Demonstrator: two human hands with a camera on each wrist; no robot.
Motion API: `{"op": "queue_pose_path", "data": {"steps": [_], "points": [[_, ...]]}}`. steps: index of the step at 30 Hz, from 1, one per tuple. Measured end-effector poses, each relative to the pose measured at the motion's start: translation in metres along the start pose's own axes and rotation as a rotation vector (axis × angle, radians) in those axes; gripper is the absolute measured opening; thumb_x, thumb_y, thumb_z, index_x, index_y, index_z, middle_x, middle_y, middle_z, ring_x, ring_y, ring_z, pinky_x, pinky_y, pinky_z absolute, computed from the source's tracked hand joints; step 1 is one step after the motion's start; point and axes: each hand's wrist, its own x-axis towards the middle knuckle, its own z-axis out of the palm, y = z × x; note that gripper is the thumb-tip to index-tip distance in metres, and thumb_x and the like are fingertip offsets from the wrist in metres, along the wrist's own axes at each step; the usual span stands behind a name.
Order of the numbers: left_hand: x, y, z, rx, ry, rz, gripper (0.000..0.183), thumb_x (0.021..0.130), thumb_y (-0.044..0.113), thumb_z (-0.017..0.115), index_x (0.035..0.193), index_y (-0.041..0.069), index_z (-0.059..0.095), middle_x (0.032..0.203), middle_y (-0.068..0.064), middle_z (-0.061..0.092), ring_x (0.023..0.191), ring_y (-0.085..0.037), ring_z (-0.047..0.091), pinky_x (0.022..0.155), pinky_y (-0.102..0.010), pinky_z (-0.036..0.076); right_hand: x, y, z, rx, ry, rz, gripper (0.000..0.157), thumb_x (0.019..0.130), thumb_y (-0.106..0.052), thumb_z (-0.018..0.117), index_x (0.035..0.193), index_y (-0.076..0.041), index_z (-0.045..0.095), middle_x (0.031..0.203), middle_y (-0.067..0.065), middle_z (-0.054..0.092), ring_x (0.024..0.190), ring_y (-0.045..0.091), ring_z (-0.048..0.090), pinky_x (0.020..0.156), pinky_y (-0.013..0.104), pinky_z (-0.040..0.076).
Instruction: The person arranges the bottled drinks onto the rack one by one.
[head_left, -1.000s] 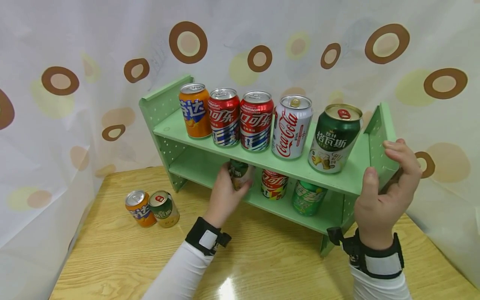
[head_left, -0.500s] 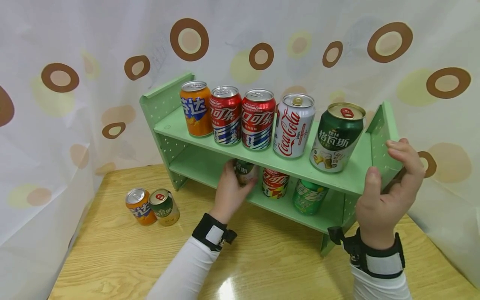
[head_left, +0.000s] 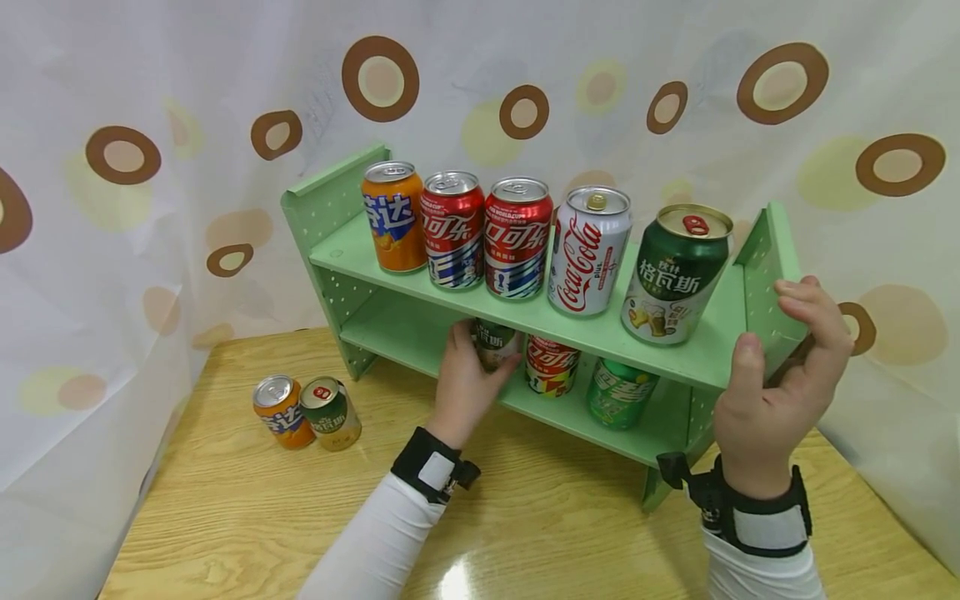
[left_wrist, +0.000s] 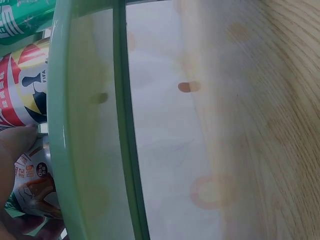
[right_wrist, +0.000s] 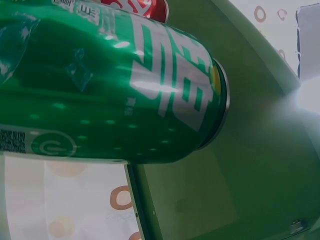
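My left hand [head_left: 465, 387] reaches under the upper board of a green two-tier shelf rack [head_left: 333, 258]. It grips a dark green and white drink can [head_left: 497, 343] standing at the lower level, thumb on the near side. The left wrist view shows the same can [left_wrist: 37, 177] beside a red, white and yellow can [left_wrist: 27, 82], the thumb close to both. At the rack's right end, my right hand [head_left: 776, 400] holds the side panel, thumb at the front and fingers on the outer face. A bright green can [right_wrist: 115, 85] fills much of the right wrist view.
Along the upper level stand an orange can [head_left: 395, 221], two red cola cans [head_left: 517, 242], a white cola can [head_left: 588, 258] and a large green-white can [head_left: 675, 279]. Another orange can [head_left: 283, 417] and a green-gold can [head_left: 330, 417] stand on the wooden table [head_left: 247, 517], left.
My left hand has shifted slightly right along the lower level with the dark green and white can, nearer the red can. The right hand stays at the side panel.
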Motion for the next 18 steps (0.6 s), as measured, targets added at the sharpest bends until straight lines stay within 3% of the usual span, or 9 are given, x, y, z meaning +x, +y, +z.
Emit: {"op": "queue_pose_path", "data": {"steps": [5,9,13,18], "points": [[-0.003,0.001,-0.002,-0.026,-0.010,-0.006,0.078,0.088,0.024,0.083,0.145,-0.007,0.039,0.135,-0.026,0.053,0.123,-0.039,0.058,0.103,-0.052,0.052,-0.001,0.000,0.000,-0.001,-0.002,0.001,0.023,0.080,0.004,0.049,0.102,0.011,0.055,0.115,0.013,0.062,0.123,0.030,0.054,0.127,0.047,0.025],[-0.011,0.001,-0.010,-0.049,-0.055,-0.015,0.079,0.090,0.019,0.081,0.149,-0.005,0.035,0.142,-0.027,0.047,0.127,-0.040,0.055,0.104,-0.050,0.053,-0.001,0.000,0.001,0.000,0.000,-0.002,0.023,0.081,0.003,0.049,0.101,0.011,0.055,0.115,0.013,0.062,0.123,0.029,0.054,0.127,0.047,0.025],[-0.018,0.000,-0.030,-0.013,-0.061,-0.005,0.077,0.089,0.018,0.081,0.148,-0.005,0.036,0.141,-0.027,0.046,0.123,-0.039,0.056,0.100,-0.049,0.055,-0.001,0.000,0.003,0.012,0.011,-0.007,0.022,0.081,0.003,0.050,0.100,0.011,0.055,0.114,0.015,0.062,0.122,0.030,0.054,0.127,0.046,0.024],[-0.025,-0.004,-0.062,0.066,0.038,-0.004,0.071,0.090,0.017,0.081,0.144,-0.005,0.042,0.137,-0.025,0.047,0.118,-0.039,0.055,0.099,-0.051,0.052,-0.001,0.000,0.004,0.015,0.018,-0.010,0.021,0.081,0.002,0.051,0.100,0.011,0.055,0.113,0.015,0.062,0.122,0.030,0.054,0.127,0.046,0.024]]}}
